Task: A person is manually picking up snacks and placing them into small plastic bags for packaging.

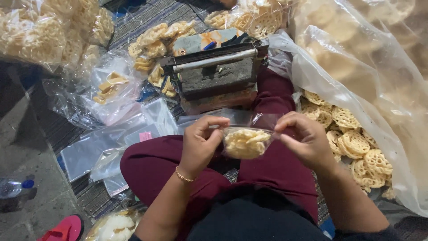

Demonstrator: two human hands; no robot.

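Sealer before lap, cracker sack right, empty bags left

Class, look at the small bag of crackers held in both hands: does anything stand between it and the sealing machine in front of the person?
Nothing visible does. The left hand and right hand hold the bag above the lap, and the sealer sits just beyond it on the mat. Only flat empty plastic bags lie off to the left.

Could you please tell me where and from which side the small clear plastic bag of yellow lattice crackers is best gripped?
Probably by the small clear plastic bag at its empty top edge, pinched from both ends. The crackers bulge low, the upper film lies flat, and the left hand and right hand already hold it there.
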